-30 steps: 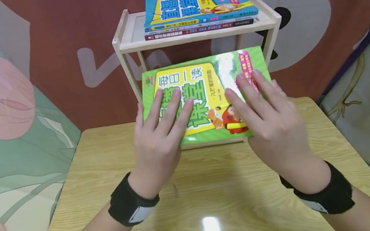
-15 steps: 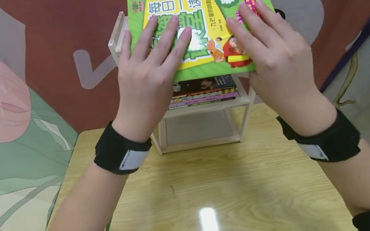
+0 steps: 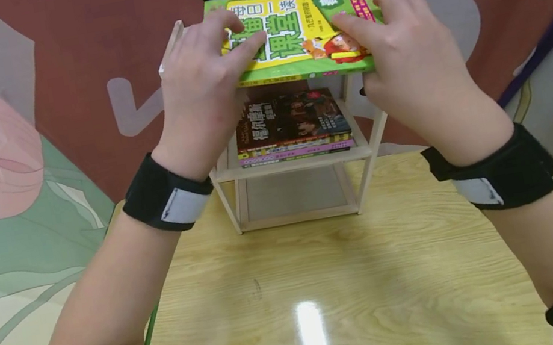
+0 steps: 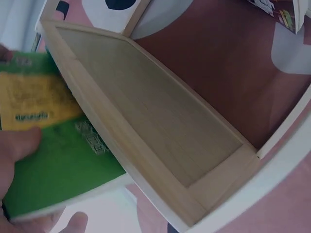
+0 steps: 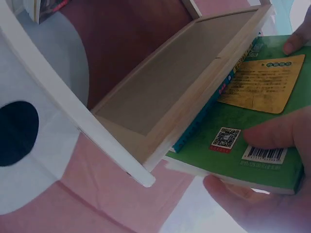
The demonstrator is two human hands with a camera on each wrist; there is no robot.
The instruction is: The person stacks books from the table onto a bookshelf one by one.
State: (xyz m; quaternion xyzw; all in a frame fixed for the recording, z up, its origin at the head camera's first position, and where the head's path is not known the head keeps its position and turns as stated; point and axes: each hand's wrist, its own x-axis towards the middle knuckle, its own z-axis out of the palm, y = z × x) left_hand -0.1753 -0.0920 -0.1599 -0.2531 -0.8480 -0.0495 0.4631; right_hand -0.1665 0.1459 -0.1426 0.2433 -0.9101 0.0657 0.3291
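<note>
A green-covered book (image 3: 289,51) with a yellow panel is level with the top of a small white shelf rack (image 3: 294,164). My left hand (image 3: 204,84) grips its left side, and my right hand (image 3: 406,44) grips the right side, fingers bent over the cover. From below, in the wrist views, the thumbs press against the book's green back cover (image 4: 63,160), which juts out past the front edge of the top shelf (image 5: 194,109). A blue book's spine (image 5: 206,116) shows between that shelf edge and the green book.
On the middle shelf lies a stack of books, a dark-covered one (image 3: 292,118) uppermost. The bottom shelf (image 3: 293,194) sits low over the wooden table (image 3: 257,322). Behind the rack hangs a patterned reddish backdrop (image 3: 95,38).
Both hands carried the green book up and away from me, from in front of the rack to its top. The fingers, straighter before, are now more bent over the cover.
</note>
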